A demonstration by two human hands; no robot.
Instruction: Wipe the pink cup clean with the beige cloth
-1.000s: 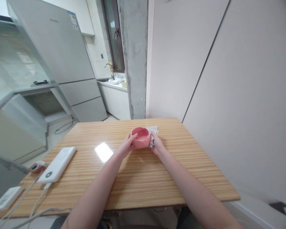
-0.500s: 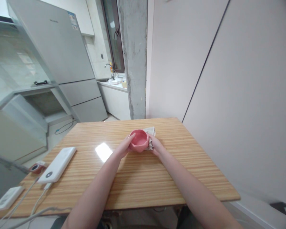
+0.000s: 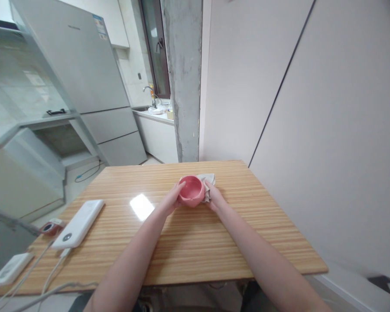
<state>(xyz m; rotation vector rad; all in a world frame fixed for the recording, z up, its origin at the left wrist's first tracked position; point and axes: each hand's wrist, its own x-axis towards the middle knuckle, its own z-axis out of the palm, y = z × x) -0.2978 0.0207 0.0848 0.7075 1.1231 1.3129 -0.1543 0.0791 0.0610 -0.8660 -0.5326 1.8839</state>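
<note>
Near edge of the wooden surface (image 3: 188,251): 2 bare forearms reach forward and meet at mid-surface.

Left hand (image 3: 170,200) clamps the near-left wall of a pink bowl-like dish (image 3: 191,190), thumb on the rim. Right hand (image 3: 214,198) presses a pale crumpled cloth (image 3: 207,184) against the dish's right side; this grip is closed on the cloth, fingers mostly hidden behind it.

Dish is tilted, opening turned toward the camera, held between the 2 hands just above the surface or barely touching it; cannot tell which.

Judgement: to do the wiping well, the left hand should steady and slowly turn the dish while the cloth follows the wall and rim, with light pressure.

Far left: white power bank (image 3: 78,223) with cables, well apart from the hands.
</note>
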